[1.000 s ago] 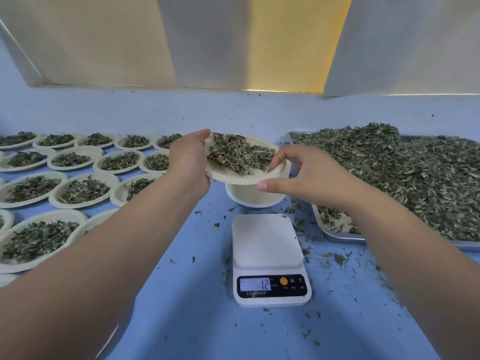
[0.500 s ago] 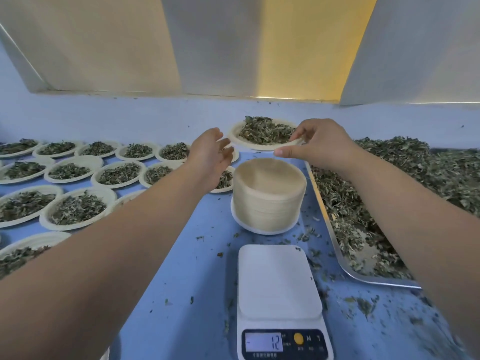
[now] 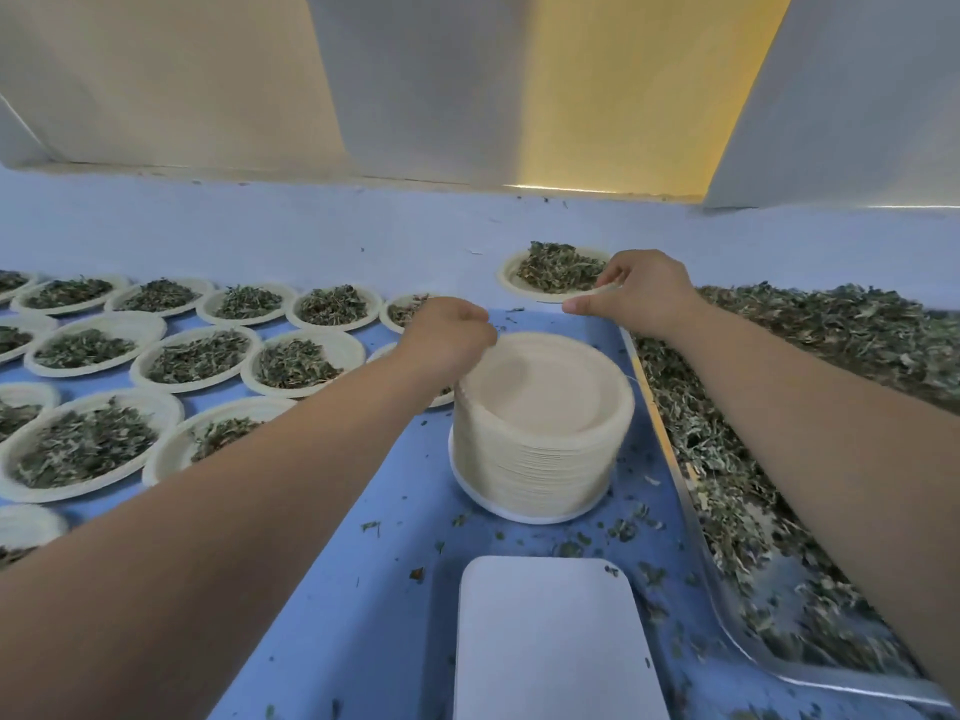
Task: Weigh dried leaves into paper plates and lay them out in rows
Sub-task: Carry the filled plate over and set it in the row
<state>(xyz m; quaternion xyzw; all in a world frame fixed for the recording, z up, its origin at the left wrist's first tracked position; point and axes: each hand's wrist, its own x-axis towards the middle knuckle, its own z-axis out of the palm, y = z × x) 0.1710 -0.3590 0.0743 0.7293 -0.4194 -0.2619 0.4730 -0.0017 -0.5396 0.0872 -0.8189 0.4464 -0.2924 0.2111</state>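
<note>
Paper plate [image 3: 511, 281] heaped with dried leaves [image 3: 558, 270] sits at twelve o'clock on the table [image 3: 363, 589], our right hand [image 3: 639, 296] pinching its rim. Our left hand [image 3: 447, 340] curls at the plate stack [image 3: 540, 444]'s ten o'clock edge; grip or not, we cannot tell.

soft even light — blurred edges

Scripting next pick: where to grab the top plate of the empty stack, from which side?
Probably pinch the top plate by its rim on the left, beside the left hand, and lift. Plates nest tightly, so only the lip is free; the tray crowds the right.
</note>
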